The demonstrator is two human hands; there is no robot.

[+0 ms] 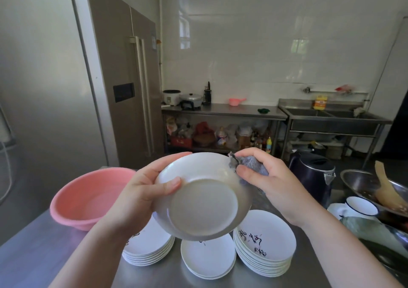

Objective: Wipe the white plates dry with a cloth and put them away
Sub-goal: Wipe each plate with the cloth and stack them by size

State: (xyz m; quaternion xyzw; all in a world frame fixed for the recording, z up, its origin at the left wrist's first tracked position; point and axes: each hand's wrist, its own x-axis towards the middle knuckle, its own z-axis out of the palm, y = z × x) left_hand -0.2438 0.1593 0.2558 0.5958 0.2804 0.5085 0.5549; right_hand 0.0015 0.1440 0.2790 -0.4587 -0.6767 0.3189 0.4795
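The left hand (141, 190) grips the white plate (203, 196) by its left rim, underside toward the camera (tilted). At the plate's right rim, the right hand (265, 173) pinches the grey cloth (249, 164), touching it.

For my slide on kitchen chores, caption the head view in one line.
Left hand holds a white plate underside-up while right hand wipes its rim with a grey cloth.

One head-worn view looks forward and down, close over the steel table (44, 243).
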